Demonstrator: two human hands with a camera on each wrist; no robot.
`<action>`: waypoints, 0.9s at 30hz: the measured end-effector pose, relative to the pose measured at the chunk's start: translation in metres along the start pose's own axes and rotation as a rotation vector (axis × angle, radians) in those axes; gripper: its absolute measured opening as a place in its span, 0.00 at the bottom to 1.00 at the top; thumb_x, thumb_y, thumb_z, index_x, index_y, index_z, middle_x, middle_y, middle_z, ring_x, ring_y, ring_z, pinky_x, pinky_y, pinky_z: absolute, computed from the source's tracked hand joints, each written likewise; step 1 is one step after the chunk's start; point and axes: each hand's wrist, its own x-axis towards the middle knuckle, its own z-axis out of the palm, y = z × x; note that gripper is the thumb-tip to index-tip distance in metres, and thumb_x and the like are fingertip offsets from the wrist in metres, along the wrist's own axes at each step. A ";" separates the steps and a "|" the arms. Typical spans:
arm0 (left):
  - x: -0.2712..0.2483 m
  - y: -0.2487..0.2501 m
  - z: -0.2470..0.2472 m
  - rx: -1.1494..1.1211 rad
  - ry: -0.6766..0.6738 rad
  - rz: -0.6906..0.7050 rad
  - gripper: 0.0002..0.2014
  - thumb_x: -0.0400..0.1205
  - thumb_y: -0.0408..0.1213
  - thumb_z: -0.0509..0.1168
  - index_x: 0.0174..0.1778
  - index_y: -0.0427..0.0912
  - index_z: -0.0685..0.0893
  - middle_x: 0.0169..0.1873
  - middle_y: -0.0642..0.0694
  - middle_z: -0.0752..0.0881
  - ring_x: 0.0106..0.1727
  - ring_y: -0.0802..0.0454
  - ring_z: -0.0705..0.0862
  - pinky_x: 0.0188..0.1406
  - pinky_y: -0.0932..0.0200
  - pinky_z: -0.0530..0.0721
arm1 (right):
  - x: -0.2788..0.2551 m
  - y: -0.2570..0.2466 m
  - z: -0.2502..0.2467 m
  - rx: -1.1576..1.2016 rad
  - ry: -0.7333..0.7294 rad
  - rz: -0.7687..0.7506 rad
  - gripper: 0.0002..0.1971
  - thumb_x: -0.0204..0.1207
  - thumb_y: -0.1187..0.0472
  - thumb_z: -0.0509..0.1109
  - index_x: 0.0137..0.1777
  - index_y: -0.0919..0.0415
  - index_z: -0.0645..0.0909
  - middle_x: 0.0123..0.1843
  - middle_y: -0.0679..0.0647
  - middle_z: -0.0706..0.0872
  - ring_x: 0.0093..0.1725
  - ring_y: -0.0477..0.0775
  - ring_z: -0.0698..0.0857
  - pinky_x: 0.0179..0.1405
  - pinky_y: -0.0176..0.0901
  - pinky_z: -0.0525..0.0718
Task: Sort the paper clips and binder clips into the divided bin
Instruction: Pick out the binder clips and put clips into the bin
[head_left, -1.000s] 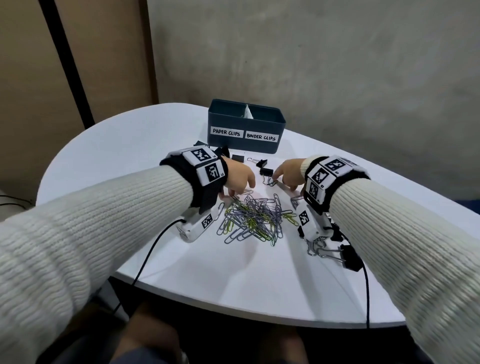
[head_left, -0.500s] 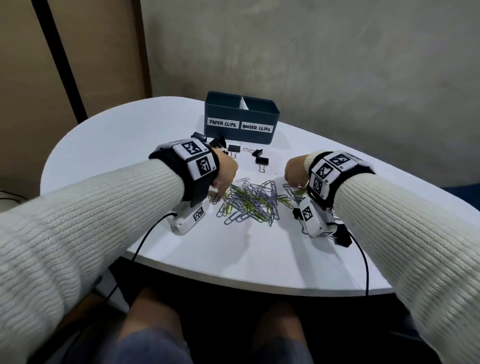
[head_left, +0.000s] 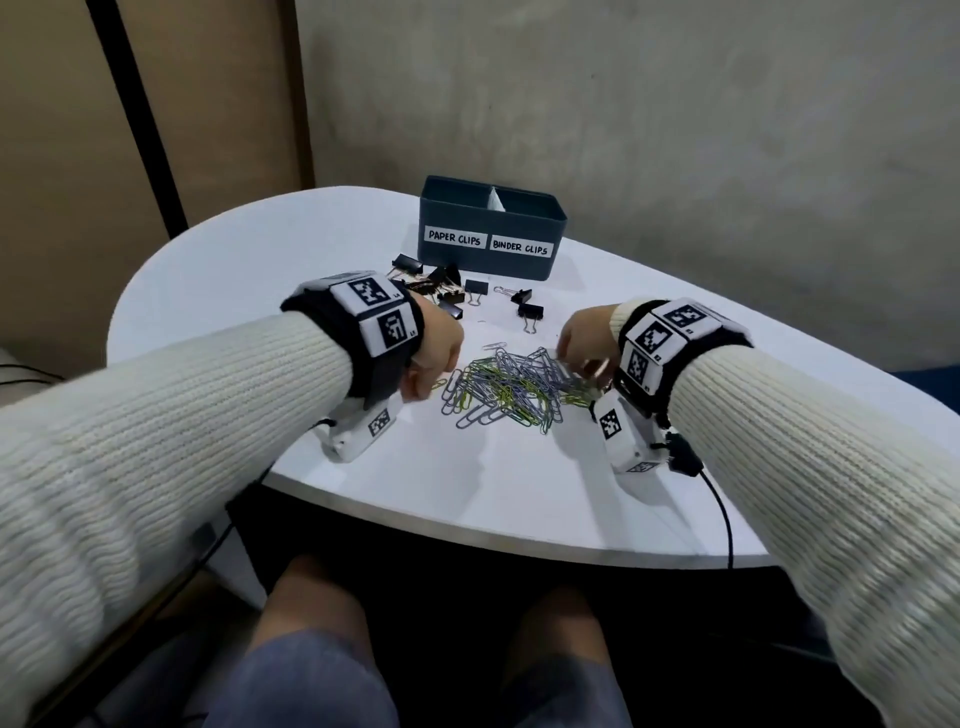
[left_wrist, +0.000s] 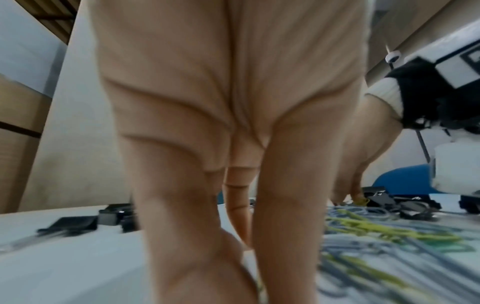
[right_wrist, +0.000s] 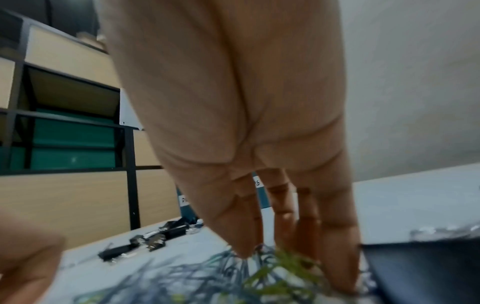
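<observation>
A white rounded table (head_left: 498, 499) carries a dark blue divided bin (head_left: 488, 249) at its far side, with a white divider between two compartments; the front wall bears the labels "PAPER CLIPS" on the left and "BINDER CLIPS" on the right. The contents of both compartments are hidden from the head view. A loose pile of grey-blue and yellow-green paper clips (head_left: 511, 387) lies on the table between the two hands. A scatter of black binder clips (head_left: 447, 291) lies between the pile and the bin, near the bin's left front corner, with two more binder clips (head_left: 527, 306) just to their right. The left hand (head_left: 434, 358) sits at the left edge of the pile, fingers pointing down; in the left wrist view the fingers (left_wrist: 187, 226) reach the table surface close together beside the clips, and whether they pinch anything cannot be told. The right hand (head_left: 584, 345) sits at the right edge of the pile; in the right wrist view its fingertips (right_wrist: 244, 246) extend straight down, slightly spread, and touch the paper clips. That view is blurred, so a hold on any single clip cannot be confirmed. Both forearms wear cream ribbed sleeves (head_left: 208, 415) and black wrist bands with square printed markers (head_left: 376, 312).
</observation>
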 end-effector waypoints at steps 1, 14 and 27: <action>0.002 0.004 0.001 -0.075 -0.010 0.018 0.21 0.76 0.17 0.67 0.62 0.34 0.72 0.50 0.32 0.87 0.16 0.56 0.83 0.27 0.65 0.86 | -0.002 -0.007 -0.001 0.077 -0.021 -0.034 0.18 0.75 0.66 0.67 0.66 0.64 0.81 0.50 0.57 0.87 0.48 0.58 0.85 0.55 0.54 0.86; 0.009 0.028 0.006 -0.114 0.011 0.033 0.54 0.58 0.56 0.82 0.77 0.41 0.64 0.59 0.39 0.82 0.59 0.41 0.84 0.47 0.46 0.90 | -0.007 -0.020 0.003 0.068 -0.248 -0.090 0.42 0.64 0.55 0.81 0.77 0.56 0.64 0.65 0.56 0.81 0.64 0.58 0.82 0.66 0.56 0.81; 0.019 0.024 -0.002 -0.133 0.195 0.063 0.11 0.74 0.27 0.74 0.48 0.35 0.80 0.28 0.42 0.83 0.16 0.53 0.83 0.10 0.65 0.81 | 0.007 -0.010 0.008 0.232 -0.030 -0.197 0.17 0.72 0.59 0.76 0.60 0.63 0.84 0.54 0.59 0.89 0.53 0.59 0.89 0.61 0.53 0.86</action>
